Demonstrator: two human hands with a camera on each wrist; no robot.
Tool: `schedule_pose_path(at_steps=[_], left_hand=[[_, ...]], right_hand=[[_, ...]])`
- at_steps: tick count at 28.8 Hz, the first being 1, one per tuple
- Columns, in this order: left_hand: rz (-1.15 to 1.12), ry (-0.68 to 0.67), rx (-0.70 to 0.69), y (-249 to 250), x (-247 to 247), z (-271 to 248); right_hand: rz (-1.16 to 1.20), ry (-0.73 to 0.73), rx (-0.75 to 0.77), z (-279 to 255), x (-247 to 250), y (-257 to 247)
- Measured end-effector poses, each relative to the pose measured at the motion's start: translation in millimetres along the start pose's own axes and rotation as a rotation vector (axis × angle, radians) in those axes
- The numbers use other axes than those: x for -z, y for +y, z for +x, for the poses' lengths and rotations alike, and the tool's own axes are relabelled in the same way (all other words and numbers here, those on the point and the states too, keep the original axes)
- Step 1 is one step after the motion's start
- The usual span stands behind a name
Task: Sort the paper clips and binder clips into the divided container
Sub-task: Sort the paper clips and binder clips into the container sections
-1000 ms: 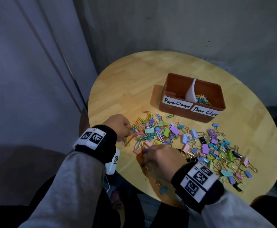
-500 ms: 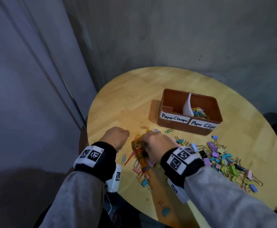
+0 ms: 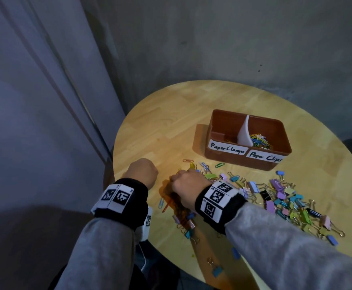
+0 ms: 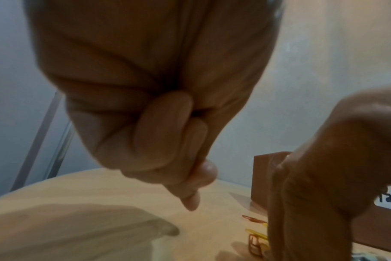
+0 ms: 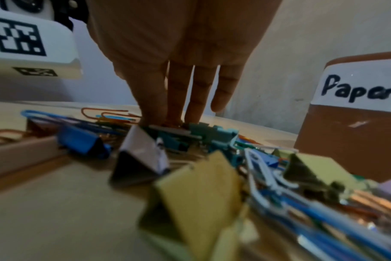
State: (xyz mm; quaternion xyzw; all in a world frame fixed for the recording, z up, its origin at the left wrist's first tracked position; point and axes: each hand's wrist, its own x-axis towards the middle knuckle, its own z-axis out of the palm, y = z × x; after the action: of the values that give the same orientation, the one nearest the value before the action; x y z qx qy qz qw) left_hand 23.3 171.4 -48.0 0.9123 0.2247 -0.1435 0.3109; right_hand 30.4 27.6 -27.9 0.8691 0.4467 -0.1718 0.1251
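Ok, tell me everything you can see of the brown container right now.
The container is a brown rectangular box, plastic by its look, open-topped, upright on the round wooden table beyond the loose clips. A white divider splits it in two. White handwritten labels on its front read "Paper Clamps" on the left and "Paper Clips" on the right. The right compartment holds coloured paper clips; the left looks nearly empty. Neither hand touches it.
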Motion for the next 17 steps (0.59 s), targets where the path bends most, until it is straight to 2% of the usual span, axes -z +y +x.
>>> schedule_pose_path(at_steps=[6, 8, 10, 12, 14, 17], left_hand=[[-0.106, -0.058, -0.006, 2.0, 1.4, 1.3], [-0.153, -0.065, 0.001, 4.0, 2.3, -1.3], [-0.124, -0.082, 0.005, 4.8, 2.6, -4.5], [-0.086, -0.095, -0.013, 4.1, 3.5, -5.9], [-0.037, -0.114, -0.053, 2.0, 2.9, -3.8], [0.098, -0.139, -0.091, 2.5, -0.3, -7.7]], right_hand=[[-0.043, 0.040, -0.023, -3.3, -1.1, -2.9], [0.060, 0.118, -0.059, -6.3, -5.9, 2.0], [0.272, 0.261, -0.152, -11.5, -13.4, 11.1], [0.573, 0.411, -0.307, -18.0, -22.5, 20.9], [0.931, 0.496, -0.450, -25.2, -31.4, 30.1], [1.310, 0.577, -0.542, -37.3, -36.3, 40.6]])
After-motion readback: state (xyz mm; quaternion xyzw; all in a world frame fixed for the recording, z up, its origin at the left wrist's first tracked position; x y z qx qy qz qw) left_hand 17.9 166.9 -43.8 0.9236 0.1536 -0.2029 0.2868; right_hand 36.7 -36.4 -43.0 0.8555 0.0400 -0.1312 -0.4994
